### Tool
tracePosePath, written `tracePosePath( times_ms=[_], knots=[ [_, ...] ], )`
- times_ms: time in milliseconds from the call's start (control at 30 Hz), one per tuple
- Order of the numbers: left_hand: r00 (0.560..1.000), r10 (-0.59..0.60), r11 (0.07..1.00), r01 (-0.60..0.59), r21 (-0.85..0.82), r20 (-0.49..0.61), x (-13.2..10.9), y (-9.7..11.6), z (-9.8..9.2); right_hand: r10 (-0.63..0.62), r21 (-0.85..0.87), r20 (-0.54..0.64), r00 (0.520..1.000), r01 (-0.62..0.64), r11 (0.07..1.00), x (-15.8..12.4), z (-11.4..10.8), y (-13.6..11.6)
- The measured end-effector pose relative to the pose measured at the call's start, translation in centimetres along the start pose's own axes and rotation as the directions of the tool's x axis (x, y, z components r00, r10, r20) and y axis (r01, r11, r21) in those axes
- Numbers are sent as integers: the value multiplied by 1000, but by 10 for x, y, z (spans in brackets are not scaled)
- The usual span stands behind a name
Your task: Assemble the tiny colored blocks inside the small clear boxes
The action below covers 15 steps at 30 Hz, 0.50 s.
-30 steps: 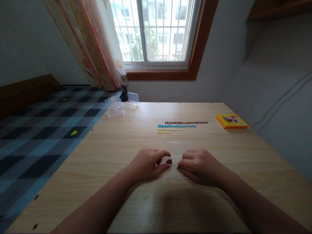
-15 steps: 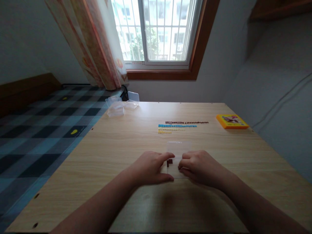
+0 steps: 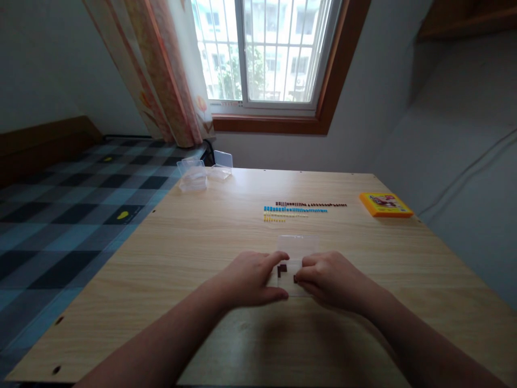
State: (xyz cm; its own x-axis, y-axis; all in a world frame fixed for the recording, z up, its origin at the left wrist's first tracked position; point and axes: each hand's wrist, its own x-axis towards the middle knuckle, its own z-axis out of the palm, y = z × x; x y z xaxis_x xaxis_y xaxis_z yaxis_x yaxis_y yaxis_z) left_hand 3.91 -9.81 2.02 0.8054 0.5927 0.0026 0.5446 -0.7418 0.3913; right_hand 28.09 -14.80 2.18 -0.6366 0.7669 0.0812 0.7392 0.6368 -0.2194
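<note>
A clear plastic baseplate point(image 3: 298, 246) lies on the wooden table point(image 3: 202, 242) in front of me. A few dark brown small bricks point(image 3: 281, 269) sit on its near part. My left hand point(image 3: 250, 279) rests at the plate's left edge, forefinger stretched toward the brown bricks and thumb on the plate's near edge. My right hand point(image 3: 329, 279) is curled at the plate's right side, its fingertips pinched on a small dark piece that I cannot make out well. Rows of brown, blue and yellow small pieces point(image 3: 297, 210) lie farther back.
A yellow box point(image 3: 385, 205) lies at the table's far right. Clear plastic containers point(image 3: 201, 173) stand at the far left corner. A bed with a checked cover point(image 3: 72, 215) adjoins the table on the left. A window and curtain are behind.
The left forefinger has stretched out toward the brown bricks and the hand now lies on the plate's edge. The right hand has hardly moved. The view has shifted slightly.
</note>
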Motion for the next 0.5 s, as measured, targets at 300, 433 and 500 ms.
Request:
tracePosePath(
  times_ms=[300, 433, 500],
  knots=[
    [1000, -7, 999, 8, -32, 19, 0, 0, -1, 98, -15, -30, 995, -98, 995, 5, 6, -5],
    [1000, -1, 999, 2, -41, 17, 0, 1, -1, 112, 7, -45, 993, -112, 994, 6, 7, -6],
    [1000, 0, 999, 1, -46, 16, 0, 1, -1, 112, 4, -52, 992, -112, 994, 6, 8, -5]
  ],
)
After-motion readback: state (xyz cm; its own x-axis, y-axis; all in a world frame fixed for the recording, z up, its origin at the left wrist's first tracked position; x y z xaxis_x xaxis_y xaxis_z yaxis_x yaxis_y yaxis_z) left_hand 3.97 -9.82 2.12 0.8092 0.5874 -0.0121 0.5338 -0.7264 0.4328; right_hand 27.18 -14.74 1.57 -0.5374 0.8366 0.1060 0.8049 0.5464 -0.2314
